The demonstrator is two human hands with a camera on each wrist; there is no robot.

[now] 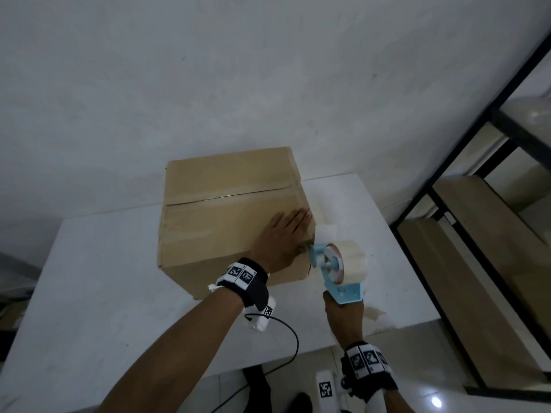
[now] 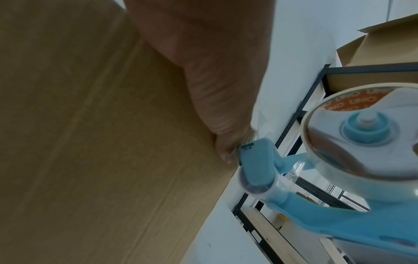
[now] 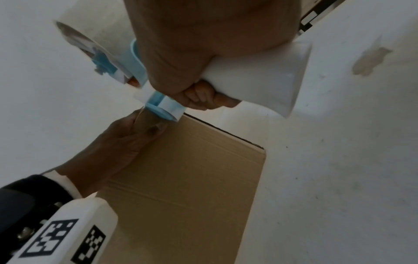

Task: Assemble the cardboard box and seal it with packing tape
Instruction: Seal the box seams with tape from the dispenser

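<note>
**Dispenser at the box corner**

From the head view, the box [image 1: 232,216] sits closed on the white worktop [image 1: 89,293], under the left hand [image 1: 281,238]. That hand lies flat on the box top with fingers straight, reaching to the right edge, the thumb down at the near right corner. Just right of it, the right hand [image 1: 343,312] is wrapped round the handle of the blue dispenser [image 1: 338,271], whose front end meets the box corner at the left thumb. A tape roll [image 1: 347,260] sits on the dispenser. A clear tape strip runs along the centre seam of the box top. Right of the right hand stands a black shelf [image 1: 465,204] with wooden boards.

At the left wrist, the thumb [image 2: 226,125] presses on the box [image 2: 90,142] at its edge, its tip touching the blue nose of the dispenser [image 2: 260,166]. The roll [image 2: 361,135] is beyond, with the shelf [image 2: 291,125] behind it.

At the right wrist, the right hand [image 3: 199,53] has its fingers [image 3: 203,97] curled round the white handle of the dispenser [image 3: 260,80]. Below it the left hand [image 3: 120,142] rests on the box [image 3: 192,187], thumb beside the dispenser's roller. The roll [image 3: 95,30] shows at upper left, the worktop [image 3: 339,160] to the right.
</note>
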